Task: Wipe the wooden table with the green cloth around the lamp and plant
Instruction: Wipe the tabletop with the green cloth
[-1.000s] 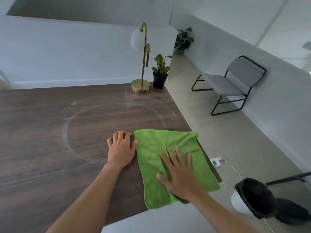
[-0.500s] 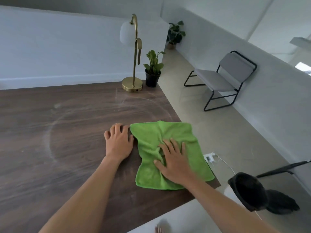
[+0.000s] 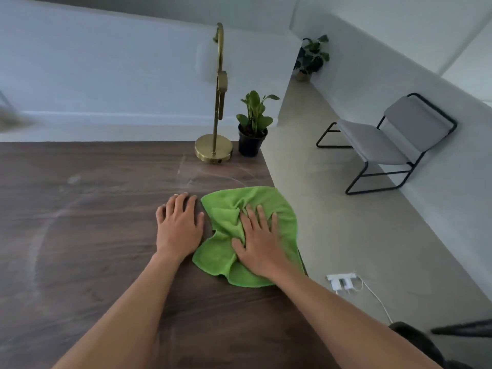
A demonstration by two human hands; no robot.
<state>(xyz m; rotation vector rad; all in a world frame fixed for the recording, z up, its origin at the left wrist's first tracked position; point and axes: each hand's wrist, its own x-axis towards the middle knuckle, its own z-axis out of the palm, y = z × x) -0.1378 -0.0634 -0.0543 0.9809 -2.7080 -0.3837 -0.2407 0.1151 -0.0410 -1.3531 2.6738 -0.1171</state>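
Note:
A bunched green cloth (image 3: 226,258) lies on the dark wooden table (image 3: 87,235) near its right edge. My right hand (image 3: 259,242) presses flat on the cloth, fingers spread, with folds gathered under them. My left hand (image 3: 179,226) rests flat on the bare wood just left of the cloth, holding nothing. A brass lamp (image 3: 214,150) with a white shade stands at the table's far right corner. A small plant in a black pot (image 3: 251,129) sits right beside the lamp's base. Pale wipe streaks arc across the wood.
The table's right edge runs just past the cloth, with floor beyond it. A grey chair with a black frame (image 3: 386,142) stands by the right wall. A white power strip and cable (image 3: 342,282) lie on the floor. A potted plant (image 3: 310,58) stands in the far corner.
My right hand has pushed the cloth away from the near edge toward the lamp, and the cloth has gone from flat to bunched. My left hand has stayed flat beside it.

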